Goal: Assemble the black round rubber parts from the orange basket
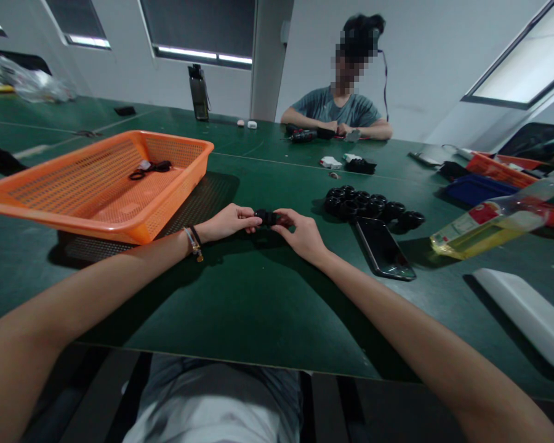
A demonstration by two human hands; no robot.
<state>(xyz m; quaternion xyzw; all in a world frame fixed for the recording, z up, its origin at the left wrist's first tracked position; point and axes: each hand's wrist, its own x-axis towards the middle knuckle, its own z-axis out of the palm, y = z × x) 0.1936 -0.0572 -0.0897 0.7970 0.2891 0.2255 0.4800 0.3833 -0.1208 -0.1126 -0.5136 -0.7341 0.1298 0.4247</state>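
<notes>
A green tabletop (268,307) spreads before the person. The left hand (233,220) and right hand (302,234) pinch a small black part (266,218) between them, fingertips closed on its ends. Tabletop separates them from the near edge; the orange basket (178,200) flanks the left wrist, phone (385,249) and black round pieces (348,209) the right.

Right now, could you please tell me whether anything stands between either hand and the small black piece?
Nothing visible does: the left hand and right hand both have their fingers on the black piece. The orange basket and the phone lie off to either side.
</notes>
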